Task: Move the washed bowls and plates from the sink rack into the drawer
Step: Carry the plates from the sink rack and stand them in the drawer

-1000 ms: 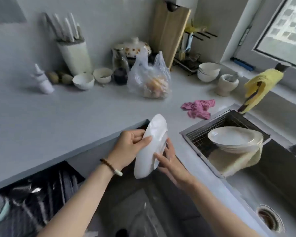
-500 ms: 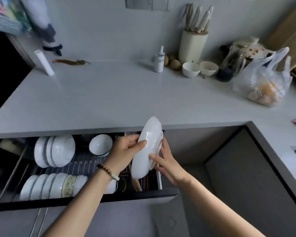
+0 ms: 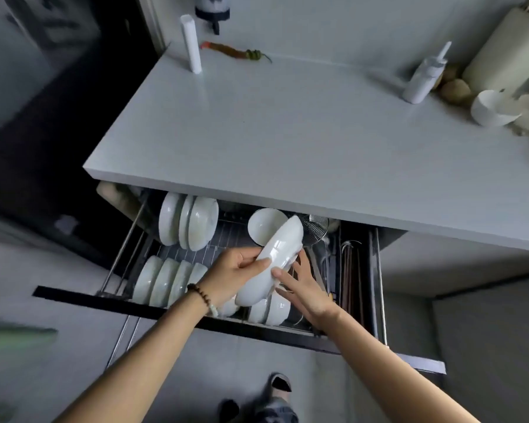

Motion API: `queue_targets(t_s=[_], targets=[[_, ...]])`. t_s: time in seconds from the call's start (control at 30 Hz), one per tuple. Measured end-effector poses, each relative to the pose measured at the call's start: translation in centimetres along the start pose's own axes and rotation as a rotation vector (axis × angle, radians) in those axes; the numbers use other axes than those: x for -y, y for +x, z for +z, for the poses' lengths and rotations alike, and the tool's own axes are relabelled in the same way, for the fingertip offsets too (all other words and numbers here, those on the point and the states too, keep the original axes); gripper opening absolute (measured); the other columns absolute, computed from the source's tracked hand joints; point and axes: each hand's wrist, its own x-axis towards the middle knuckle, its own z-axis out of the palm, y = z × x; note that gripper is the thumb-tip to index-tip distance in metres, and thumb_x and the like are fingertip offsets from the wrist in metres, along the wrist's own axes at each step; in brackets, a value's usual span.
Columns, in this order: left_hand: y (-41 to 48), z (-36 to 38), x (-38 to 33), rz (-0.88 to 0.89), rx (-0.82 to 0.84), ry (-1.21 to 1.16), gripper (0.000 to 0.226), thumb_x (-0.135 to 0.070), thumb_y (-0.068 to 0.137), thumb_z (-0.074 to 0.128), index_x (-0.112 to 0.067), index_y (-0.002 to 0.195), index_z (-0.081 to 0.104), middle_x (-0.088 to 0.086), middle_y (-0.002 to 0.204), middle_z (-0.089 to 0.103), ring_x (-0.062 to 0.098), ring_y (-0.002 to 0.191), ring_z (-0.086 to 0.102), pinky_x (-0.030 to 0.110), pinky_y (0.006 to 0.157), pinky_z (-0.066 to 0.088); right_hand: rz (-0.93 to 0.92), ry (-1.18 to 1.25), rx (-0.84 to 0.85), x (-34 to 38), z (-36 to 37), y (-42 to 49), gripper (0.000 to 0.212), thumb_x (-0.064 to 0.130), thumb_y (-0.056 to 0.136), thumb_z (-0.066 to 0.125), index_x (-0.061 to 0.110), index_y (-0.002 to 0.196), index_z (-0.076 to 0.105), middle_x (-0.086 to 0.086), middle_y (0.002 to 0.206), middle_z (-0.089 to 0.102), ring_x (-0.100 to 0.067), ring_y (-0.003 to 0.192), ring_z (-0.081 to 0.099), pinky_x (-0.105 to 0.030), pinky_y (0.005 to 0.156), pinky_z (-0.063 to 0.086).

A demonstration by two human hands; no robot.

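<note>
You've lowered the plate [image 3: 272, 261] from counter-edge height to just over the open drawer [image 3: 196, 319], frame centre. Your left hand [image 3: 235, 270] curls round its rim; your right hand [image 3: 303, 285], fingers straight and spread, touches its underside. Bare rack wires [image 3: 229, 236] show between the standing plates [image 3: 190, 222] and the bowl [image 3: 264, 225].

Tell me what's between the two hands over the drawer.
A plate, held on edge: the left hand grips one side, the right hand touches the other with straight fingers. Seen in the head view.
</note>
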Motion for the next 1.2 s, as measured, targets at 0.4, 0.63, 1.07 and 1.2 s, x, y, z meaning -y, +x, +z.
queue_targets(t_s=[0.4,0.63,1.07,1.2], targets=[[4.5,-8.0,7.4,-0.097,-0.032,-0.104,0.02,-0.022,0.089,0.057,-0.018,0.104,0.069,0.008,0.104,0.072,0.03,0.101,0.066,0.05,0.094,0.049,0.023,-0.075,0.023,-3.8,3.9,10.3,0.083,0.034,0.076,0.08,0.044,0.142,0.029,0.008,0.131,0.062,-0.016,0.124,0.058,-0.04,0.106,0.048],[8.2,-11.0,11.0,-0.089,0.005,-0.205,0.015,-0.02,0.089,0.057,-0.024,0.097,0.068,0.005,0.1,0.073,0.02,0.094,0.068,0.032,0.082,0.056,0.012,-0.037,-0.065,-5.7,5.4,14.9,0.067,0.024,0.087,0.07,0.028,0.142,0.032,0.008,0.122,0.066,-0.009,0.112,0.065,-0.027,0.084,0.056],[14.0,-14.3,14.4,-0.028,-0.151,-0.271,0.014,-0.016,0.089,0.057,-0.019,0.095,0.069,-0.003,0.089,0.073,0.009,0.086,0.066,0.025,0.079,0.053,-0.037,-0.07,-0.042,-8.2,6.2,24.4,0.065,0.038,0.088,0.067,0.031,0.145,0.037,0.01,0.128,0.063,-0.007,0.117,0.061,-0.026,0.093,0.049],[14.8,-15.0,14.1,0.011,-0.181,-0.287,0.013,-0.012,0.089,0.056,-0.016,0.093,0.068,-0.006,0.083,0.072,0.004,0.08,0.065,0.018,0.074,0.052,-0.033,-0.08,0.006,-8.2,6.4,26.1,0.057,0.04,0.087,0.065,0.042,0.138,0.04,0.014,0.128,0.062,-0.001,0.113,0.063,-0.027,0.092,0.05]])
